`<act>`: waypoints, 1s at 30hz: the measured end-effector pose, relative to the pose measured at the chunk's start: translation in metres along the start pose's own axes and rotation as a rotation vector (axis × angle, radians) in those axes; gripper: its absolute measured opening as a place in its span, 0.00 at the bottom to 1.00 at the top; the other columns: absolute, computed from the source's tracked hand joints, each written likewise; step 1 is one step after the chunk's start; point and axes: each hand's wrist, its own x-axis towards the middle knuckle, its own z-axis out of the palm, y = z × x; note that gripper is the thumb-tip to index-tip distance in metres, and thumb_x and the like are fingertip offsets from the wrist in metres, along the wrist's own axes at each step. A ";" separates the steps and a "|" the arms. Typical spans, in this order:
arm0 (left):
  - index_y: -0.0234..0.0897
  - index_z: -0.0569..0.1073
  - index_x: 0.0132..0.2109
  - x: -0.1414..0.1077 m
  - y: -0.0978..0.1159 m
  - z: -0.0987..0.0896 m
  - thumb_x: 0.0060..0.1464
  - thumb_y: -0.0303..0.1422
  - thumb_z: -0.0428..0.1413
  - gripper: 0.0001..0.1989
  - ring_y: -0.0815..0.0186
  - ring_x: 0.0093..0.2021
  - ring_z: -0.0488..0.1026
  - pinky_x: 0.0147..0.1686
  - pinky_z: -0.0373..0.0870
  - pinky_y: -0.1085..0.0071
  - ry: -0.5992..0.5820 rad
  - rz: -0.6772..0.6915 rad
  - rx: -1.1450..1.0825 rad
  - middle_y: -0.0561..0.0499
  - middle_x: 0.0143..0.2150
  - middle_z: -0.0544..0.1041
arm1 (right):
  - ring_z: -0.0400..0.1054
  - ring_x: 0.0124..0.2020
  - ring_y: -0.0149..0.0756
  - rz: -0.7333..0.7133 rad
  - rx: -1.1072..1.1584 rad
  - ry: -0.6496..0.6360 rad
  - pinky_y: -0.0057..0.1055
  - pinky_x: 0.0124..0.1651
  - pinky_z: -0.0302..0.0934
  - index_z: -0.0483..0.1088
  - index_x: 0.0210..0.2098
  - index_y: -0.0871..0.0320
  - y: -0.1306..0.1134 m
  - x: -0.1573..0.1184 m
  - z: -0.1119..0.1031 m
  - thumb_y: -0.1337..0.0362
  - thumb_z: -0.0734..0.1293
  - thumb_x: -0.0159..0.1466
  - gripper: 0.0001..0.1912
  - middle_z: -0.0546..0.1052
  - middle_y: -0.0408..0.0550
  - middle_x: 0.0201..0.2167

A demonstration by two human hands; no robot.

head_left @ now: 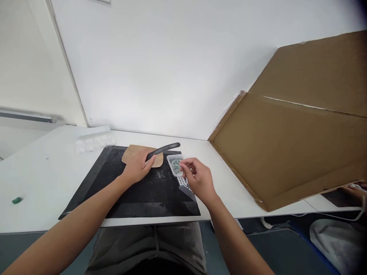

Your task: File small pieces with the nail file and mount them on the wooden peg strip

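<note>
My left hand (137, 166) rests over a light wooden board (129, 152), its fingers closed round the near end of a long dark curved piece (166, 148). This piece has a rounded far end and points to the right, past the board. Whether it is a tool's handle I cannot tell. Just right of the board stands a small clear plastic tub (169, 162) with pale green pieces in it. My right hand (199, 179) is at the tub's right side, thumb and fingertips pinched together. What they hold, if anything, is too small to name.
Under the board lies a black mat (137, 196) on the white table (43, 172); a white-patterned strip (183, 182) shows near the tub. A green scrap (16, 200) lies far left, a white lumpy pack (94, 140) at the back. Large cardboard (286, 152) stands at right.
</note>
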 end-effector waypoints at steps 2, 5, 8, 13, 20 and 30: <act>0.38 0.70 0.42 0.001 -0.001 0.000 0.71 0.45 0.47 0.17 0.55 0.40 0.72 0.42 0.67 0.60 0.008 -0.009 0.008 0.47 0.37 0.74 | 0.76 0.30 0.36 -0.082 -0.011 0.041 0.33 0.34 0.71 0.74 0.45 0.53 -0.008 0.030 0.009 0.54 0.65 0.73 0.11 0.81 0.47 0.37; 0.39 0.69 0.42 0.001 0.001 -0.003 0.72 0.43 0.45 0.15 0.57 0.38 0.72 0.39 0.67 0.62 0.021 -0.030 0.001 0.48 0.37 0.74 | 0.77 0.36 0.38 -0.262 -0.068 -0.031 0.33 0.37 0.71 0.75 0.43 0.53 -0.007 0.062 0.029 0.59 0.65 0.73 0.08 0.80 0.46 0.37; 0.39 0.67 0.42 0.000 0.004 -0.005 0.73 0.42 0.43 0.15 0.58 0.34 0.72 0.36 0.66 0.63 0.021 -0.065 -0.011 0.49 0.34 0.74 | 0.74 0.34 0.37 -0.335 -0.079 -0.006 0.33 0.38 0.69 0.74 0.38 0.53 0.003 0.071 0.051 0.60 0.65 0.73 0.08 0.78 0.44 0.31; 0.39 0.68 0.45 -0.006 0.010 -0.002 0.74 0.41 0.43 0.14 0.58 0.35 0.73 0.36 0.68 0.62 -0.046 -0.080 -0.062 0.49 0.36 0.75 | 0.74 0.32 0.35 -0.326 -0.064 0.195 0.33 0.36 0.68 0.74 0.40 0.54 0.014 0.061 0.070 0.62 0.65 0.74 0.07 0.78 0.44 0.32; 0.39 0.71 0.53 -0.008 0.022 0.002 0.74 0.38 0.43 0.15 0.59 0.38 0.76 0.41 0.69 0.63 -0.118 -0.061 -0.180 0.48 0.40 0.78 | 0.74 0.33 0.35 -0.297 -0.069 0.326 0.33 0.35 0.67 0.73 0.39 0.54 0.018 0.061 0.071 0.62 0.66 0.74 0.07 0.77 0.43 0.32; 0.37 0.73 0.48 -0.010 0.021 0.008 0.74 0.37 0.43 0.16 0.64 0.31 0.72 0.35 0.66 0.68 -0.078 -0.065 -0.247 0.52 0.31 0.74 | 0.73 0.34 0.36 -0.276 -0.051 0.256 0.34 0.38 0.67 0.70 0.40 0.55 0.028 0.056 0.083 0.62 0.64 0.74 0.07 0.75 0.45 0.32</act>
